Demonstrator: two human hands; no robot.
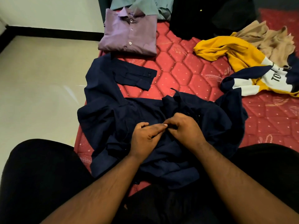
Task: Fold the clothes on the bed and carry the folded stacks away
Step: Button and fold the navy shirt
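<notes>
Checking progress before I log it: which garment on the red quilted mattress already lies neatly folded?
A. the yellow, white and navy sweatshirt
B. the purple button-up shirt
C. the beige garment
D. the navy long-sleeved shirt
B: the purple button-up shirt lies as a flat buttoned rectangle, while both hands pinch the spread, rumpled navy long-sleeved shirt.

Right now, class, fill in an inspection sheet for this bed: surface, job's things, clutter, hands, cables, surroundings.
Surface: red quilted mattress.
Job's things: crumpled navy button shirt in front; folded purple collared shirt behind it; green shirt beyond.
Clutter: unfolded yellow, white and navy jersey, beige garment, black clothes.
Hands: left hand and right hand pinch the navy shirt.
Cables: nothing seen.
Surroundings: pale tiled floor left.
</notes>
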